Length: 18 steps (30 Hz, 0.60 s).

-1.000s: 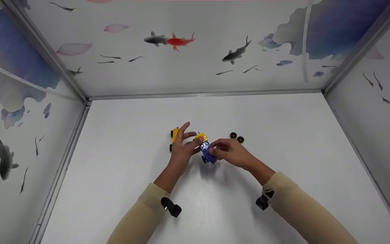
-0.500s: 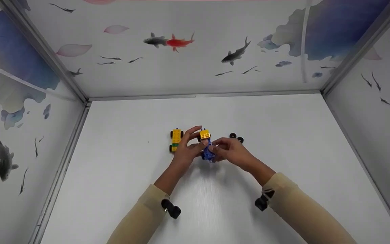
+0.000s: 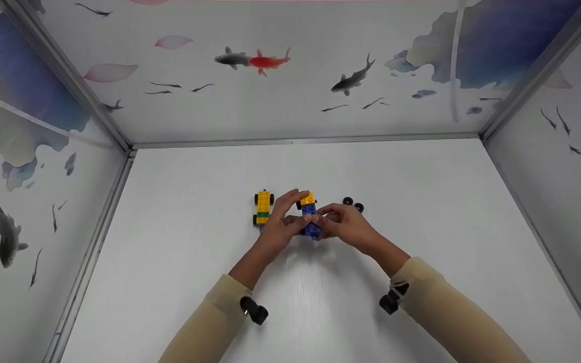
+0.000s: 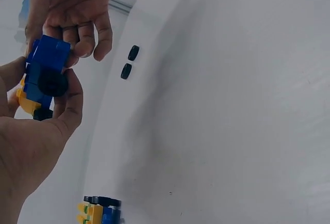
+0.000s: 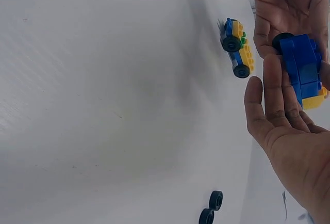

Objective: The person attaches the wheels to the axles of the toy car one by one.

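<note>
Both hands hold a toy car of blue blocks with a yellow block at its far end, above the table. My left hand grips it from the left, thumb on top and a finger reaching to the yellow end. From the right, my right hand pinches the blue part, its thumb near the left thumb. In the left wrist view, black wheels show on the car's left side. The right wrist view shows the blue underside with one black wheel at the left hand's fingers.
Left of the hands, a yellow, green and blue block car stands on black wheels on the white table. Two loose black wheels lie behind the right hand. Printed panels wall in the table at the back and sides.
The held car has turned from a slant to nearly straight ahead. My left hand has shifted right, its fingers drawn in, uncovering the other car. My right hand has hardly moved.
</note>
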Each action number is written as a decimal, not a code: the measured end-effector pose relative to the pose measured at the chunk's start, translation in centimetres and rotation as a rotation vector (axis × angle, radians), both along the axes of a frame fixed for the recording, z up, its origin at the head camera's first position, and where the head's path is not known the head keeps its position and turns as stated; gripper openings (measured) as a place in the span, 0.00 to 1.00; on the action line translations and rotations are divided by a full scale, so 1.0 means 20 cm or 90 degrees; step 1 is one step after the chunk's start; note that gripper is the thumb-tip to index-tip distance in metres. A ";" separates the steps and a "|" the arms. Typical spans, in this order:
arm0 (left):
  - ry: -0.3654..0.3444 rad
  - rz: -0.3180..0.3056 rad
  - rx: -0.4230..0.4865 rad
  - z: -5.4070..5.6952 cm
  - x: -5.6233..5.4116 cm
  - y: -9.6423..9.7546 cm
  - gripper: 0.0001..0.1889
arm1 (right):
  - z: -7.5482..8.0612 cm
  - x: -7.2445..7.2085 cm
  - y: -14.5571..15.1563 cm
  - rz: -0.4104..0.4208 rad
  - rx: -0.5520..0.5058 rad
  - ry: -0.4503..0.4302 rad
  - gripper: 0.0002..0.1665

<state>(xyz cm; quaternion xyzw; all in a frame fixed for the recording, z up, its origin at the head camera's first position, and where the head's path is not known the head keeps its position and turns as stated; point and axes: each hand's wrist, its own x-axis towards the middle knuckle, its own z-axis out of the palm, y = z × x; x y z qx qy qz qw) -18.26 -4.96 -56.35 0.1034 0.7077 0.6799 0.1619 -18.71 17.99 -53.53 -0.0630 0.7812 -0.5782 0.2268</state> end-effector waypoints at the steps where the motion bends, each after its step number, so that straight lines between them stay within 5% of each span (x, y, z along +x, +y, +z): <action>1: 0.014 -0.001 0.002 0.00 0.00 0.00 0.33 | 0.00 0.00 0.00 -0.001 0.000 0.001 0.28; 8: 0.049 -0.019 0.008 0.01 0.00 -0.01 0.31 | 0.00 -0.01 0.00 0.003 -0.017 0.005 0.29; 18: 0.100 -0.059 0.004 0.00 0.00 -0.02 0.50 | -0.01 0.00 0.01 0.006 -0.006 0.002 0.32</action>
